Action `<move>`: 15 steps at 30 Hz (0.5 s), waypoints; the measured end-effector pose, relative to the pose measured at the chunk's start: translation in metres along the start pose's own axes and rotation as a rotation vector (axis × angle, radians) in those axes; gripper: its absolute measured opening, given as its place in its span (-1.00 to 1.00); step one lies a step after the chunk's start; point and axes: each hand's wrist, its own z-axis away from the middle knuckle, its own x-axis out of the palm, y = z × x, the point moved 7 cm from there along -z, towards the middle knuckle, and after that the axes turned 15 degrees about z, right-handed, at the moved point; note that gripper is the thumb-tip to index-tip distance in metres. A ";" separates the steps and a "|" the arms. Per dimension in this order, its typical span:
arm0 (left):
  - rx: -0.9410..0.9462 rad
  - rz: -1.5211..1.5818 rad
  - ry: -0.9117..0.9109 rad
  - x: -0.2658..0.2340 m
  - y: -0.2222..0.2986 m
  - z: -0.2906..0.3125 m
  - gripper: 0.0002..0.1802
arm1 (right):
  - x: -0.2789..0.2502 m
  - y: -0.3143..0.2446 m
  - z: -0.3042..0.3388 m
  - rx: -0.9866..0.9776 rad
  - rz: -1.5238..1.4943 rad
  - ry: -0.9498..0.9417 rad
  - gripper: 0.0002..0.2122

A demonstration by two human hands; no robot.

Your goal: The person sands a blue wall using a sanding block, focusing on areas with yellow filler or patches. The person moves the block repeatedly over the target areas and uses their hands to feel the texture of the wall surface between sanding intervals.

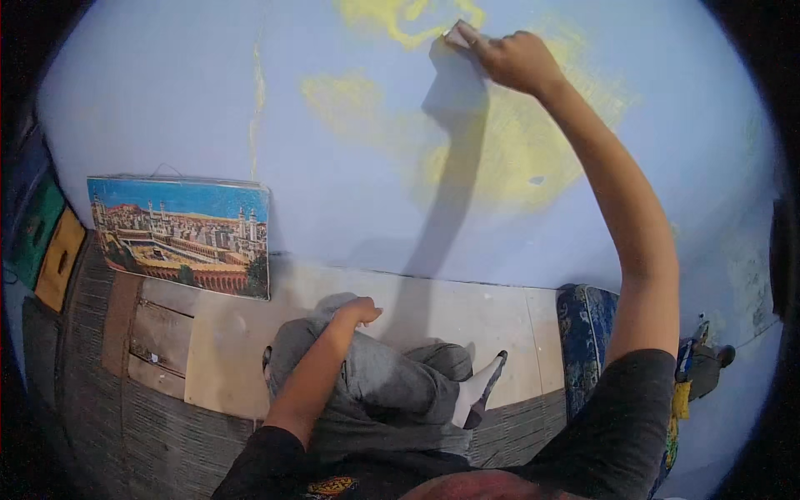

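My right hand (518, 63) is raised to the pale blue wall (350, 196), its arm stretched up and forward. Its fingers are closed on a small pale flat piece (457, 35), pressed against the wall beside a yellow patch (412, 35). I cannot make out exactly what kind of piece it is. More yellow patches (500, 154) spread over the wall below that hand. My left hand (362, 311) rests near my bent knee, its fingers curled and nothing visible in them.
A picture panel (183, 242) of a walled courtyard and city leans on the wall at left. Pale boards (225, 358) and ribbed matting (183, 433) cover the floor. A blue patterned cushion (583, 333) stands right; green and orange drawers (58, 258) are far left.
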 end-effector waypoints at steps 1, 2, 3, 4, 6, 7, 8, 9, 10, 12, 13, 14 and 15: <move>0.032 -0.006 -0.019 0.000 0.003 0.001 -0.37 | -0.007 0.012 -0.001 0.002 0.024 0.053 -0.44; 0.034 -0.001 -0.011 0.002 0.005 0.002 -0.37 | -0.005 0.023 -0.003 0.063 0.009 -0.022 -0.46; 0.032 0.002 0.001 0.001 0.007 0.004 -0.37 | -0.013 0.034 -0.009 0.129 -0.008 -0.094 -0.48; 0.030 0.006 0.014 0.001 0.008 0.006 -0.37 | -0.015 0.040 -0.012 0.194 -0.025 -0.166 -0.50; 0.023 -0.020 -0.002 0.003 0.017 0.007 -0.37 | 0.008 0.034 -0.002 0.247 -0.016 -0.021 -0.49; 0.024 -0.038 -0.017 0.006 0.021 0.007 -0.37 | 0.027 0.022 0.012 0.264 -0.001 0.005 -0.47; 0.029 -0.059 -0.021 0.007 0.019 0.005 -0.37 | 0.036 0.011 0.019 0.281 0.005 0.038 -0.44; 0.019 -0.068 -0.001 -0.003 0.006 0.007 -0.37 | 0.025 -0.008 0.007 0.303 -0.033 0.075 -0.44; 0.025 -0.083 -0.001 -0.003 0.007 0.008 -0.37 | 0.024 -0.019 0.007 0.302 -0.098 0.047 -0.46; 0.043 -0.008 0.016 -0.002 0.009 0.013 -0.37 | 0.022 -0.037 0.013 0.212 -0.099 -0.020 -0.48; 0.054 0.026 0.018 0.001 0.014 0.016 -0.37 | 0.023 -0.042 0.018 0.158 -0.085 -0.058 -0.49; 0.051 0.003 0.002 0.006 0.019 0.016 -0.36 | 0.025 -0.047 0.023 0.103 -0.071 -0.097 -0.49; 0.044 -0.018 0.007 0.002 0.016 0.015 -0.36 | 0.023 -0.048 0.018 0.057 -0.059 -0.115 -0.49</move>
